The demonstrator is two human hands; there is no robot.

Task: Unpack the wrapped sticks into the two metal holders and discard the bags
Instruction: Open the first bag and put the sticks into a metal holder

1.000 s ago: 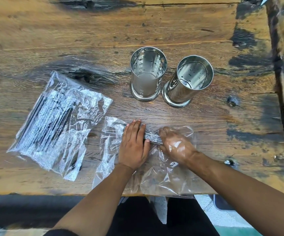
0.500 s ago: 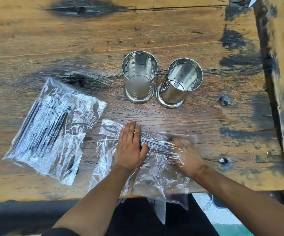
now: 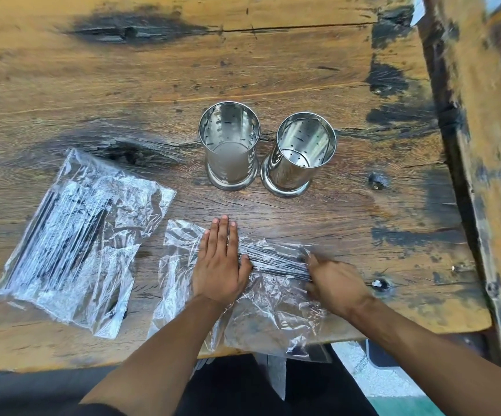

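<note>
Two empty perforated metal holders stand upright side by side, the left holder [image 3: 230, 151] and the right holder [image 3: 300, 156]. In front of them lies a clear plastic bag [image 3: 261, 313], its near end hanging over the table's front edge. My left hand [image 3: 219, 262] presses flat on the bag's left part, fingers straight. My right hand [image 3: 333, 280] grips the right end of a bundle of dark wrapped sticks [image 3: 276, 261] that sticks out between my two hands. A second clear bag [image 3: 75, 238], full of dark sticks, lies at the left.
The worn wooden table [image 3: 273, 70] has dark knots and stains. A raised wooden beam [image 3: 477, 145] runs along its right side. The front edge lies just under my forearms, and the floor shows below it.
My right hand has drawn the stick bundle to the right, out of the bag, so more of the sticks shows between my hands. My left hand stays pressed on the bag.
</note>
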